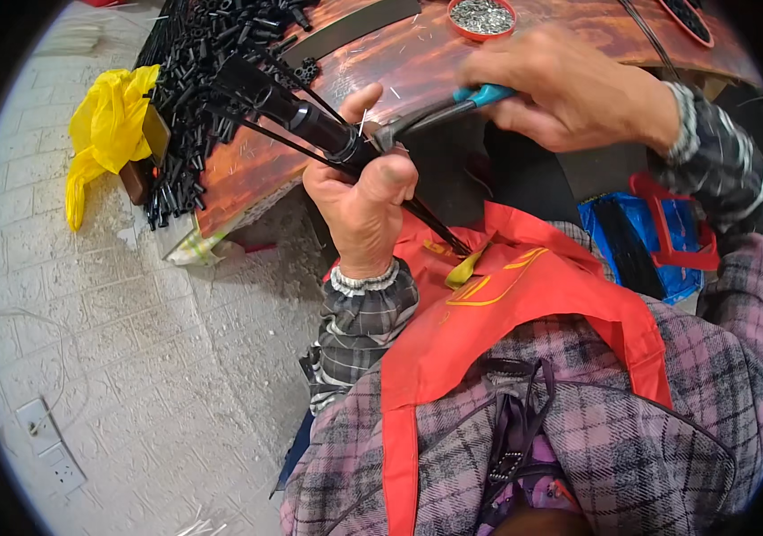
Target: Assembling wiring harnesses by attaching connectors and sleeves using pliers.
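Within L hand (359, 201) (aslant): blk tube (321, 127)

The bench (252, 174) has a glossy, streaked reddish-brown top. On it lies a heap (212, 67) of black tubular parts. Just right of the heap is a grey-olive strip (352, 29); farther right of it, a red dish (513, 24) of silvery pieces; well right, another red dish (709, 40) holding black bits (690, 15).
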Tool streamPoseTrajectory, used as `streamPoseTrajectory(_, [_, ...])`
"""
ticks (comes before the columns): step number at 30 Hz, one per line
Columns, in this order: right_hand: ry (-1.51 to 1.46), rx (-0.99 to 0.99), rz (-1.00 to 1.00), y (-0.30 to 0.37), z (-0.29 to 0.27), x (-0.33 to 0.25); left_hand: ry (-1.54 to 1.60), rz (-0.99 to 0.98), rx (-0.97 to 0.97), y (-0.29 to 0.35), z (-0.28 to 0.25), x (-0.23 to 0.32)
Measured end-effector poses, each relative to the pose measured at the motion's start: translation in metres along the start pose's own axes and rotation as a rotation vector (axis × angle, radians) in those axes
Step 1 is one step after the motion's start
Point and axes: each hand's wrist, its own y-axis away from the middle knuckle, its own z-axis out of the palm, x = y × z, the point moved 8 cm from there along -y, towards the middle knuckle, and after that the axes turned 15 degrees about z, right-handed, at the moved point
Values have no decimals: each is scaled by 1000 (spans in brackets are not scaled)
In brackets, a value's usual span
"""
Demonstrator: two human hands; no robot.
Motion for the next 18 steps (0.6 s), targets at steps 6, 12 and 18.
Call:
streamPoseTrajectory(6, [-802, -1127, 660, 28, 70, 13, -176, -81, -77, 4, 4, -3])
streamPoseTrajectory(12, [-542, -498, 334, 14, 47, 31, 97, -50, -17, -4, 8, -5])
streamPoseTrajectory(18, [-541, -838, 453, 11, 47, 15, 21, -275, 149, -5, 4, -8])
